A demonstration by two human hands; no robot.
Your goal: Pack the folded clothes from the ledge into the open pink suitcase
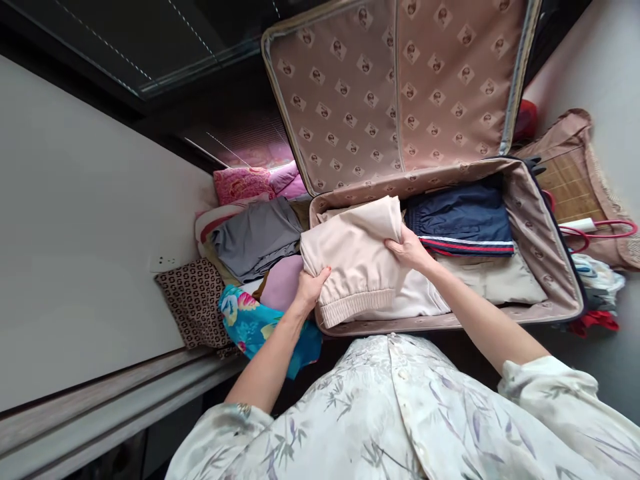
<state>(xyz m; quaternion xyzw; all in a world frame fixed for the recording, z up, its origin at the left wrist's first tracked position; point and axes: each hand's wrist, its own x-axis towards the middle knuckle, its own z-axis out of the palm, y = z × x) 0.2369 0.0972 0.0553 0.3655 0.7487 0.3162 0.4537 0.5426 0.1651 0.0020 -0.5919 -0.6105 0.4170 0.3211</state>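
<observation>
Between my two hands is a folded pair of cream elastic-waist pants (353,247), held over the left half of an open suitcase (555,267). My left hand (313,287) grips their lower left edge, thumb on top and fingers underneath. On the right edge, my right hand (407,248) pinches the fabric, its fingers partly hidden beneath. Folded navy pants (460,217) with white and red side stripes lie in the suitcase's right half. Below them sits a folded off-white garment (515,280), and white cloth (417,297) shows under the cream pants.
The suitcase lid (350,100) stands raised at the back. Left of the case are grey folded clothes (260,237), a blue floral cloth (255,327) and a patterned cushion (193,303). At right lie a pink cable (617,230) and a bamboo mat (567,183). A wall (75,233) borders the left.
</observation>
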